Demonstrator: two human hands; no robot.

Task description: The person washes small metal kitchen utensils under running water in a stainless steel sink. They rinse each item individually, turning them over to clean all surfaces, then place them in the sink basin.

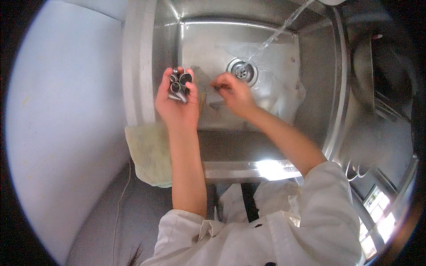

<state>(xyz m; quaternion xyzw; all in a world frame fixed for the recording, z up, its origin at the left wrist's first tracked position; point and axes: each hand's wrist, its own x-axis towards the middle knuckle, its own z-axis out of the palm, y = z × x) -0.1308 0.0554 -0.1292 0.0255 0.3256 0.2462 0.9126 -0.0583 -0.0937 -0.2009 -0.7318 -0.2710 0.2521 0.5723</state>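
Observation:
Several small hollow metal nozzles [176, 87] lie bunched in my left hand [178, 108], its palm turned up and its fingers curled around them. Their round open ends face up. To the right, over the sink basin, my right hand [236, 94] is blurred by motion, with its fingertips pinched together. Between those fingertips shows a small dark object [219, 87], too blurred to name. Both hands are above the stainless steel sink [229, 143]. The drain strainer [243, 72] lies just beyond my right hand.
A stream of water [276, 32] falls from the upper right onto the drain. A pale yellow-green cloth [148, 154] hangs over the sink's front left rim. A white wall panel [66, 99] stands at the left. Below the cloth runs a thin cable [119, 212].

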